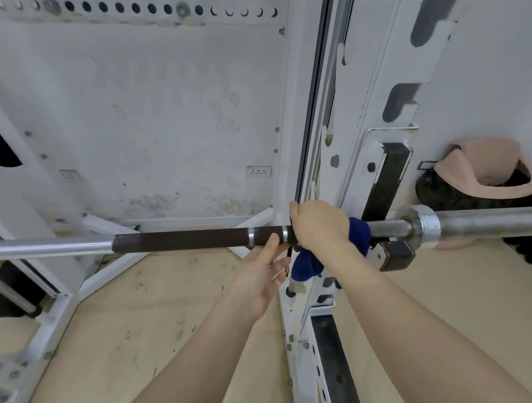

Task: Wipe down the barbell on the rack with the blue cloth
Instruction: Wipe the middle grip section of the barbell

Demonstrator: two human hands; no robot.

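Note:
The barbell [180, 240] runs level across the view, with a dark knurled section in the middle and bare steel at both ends. It rests on a black hook [397, 254] of the white rack [349, 109]. The blue cloth [358, 234] is wrapped over the bar just left of the hook, and a loose end hangs below. My right hand [317, 226] grips the cloth round the bar from above. My left hand [262, 270] comes up from below, its thumb against the dark section and its fingers relaxed beside the hanging cloth.
The rack's white upright stands right behind my hands, with slotted holes and a black strip [332, 368] lower down. White floor braces [107, 273] cross the tan floor at the left. A pink cap [490, 169] hangs at the right, near the bar's sleeve collar [423, 224].

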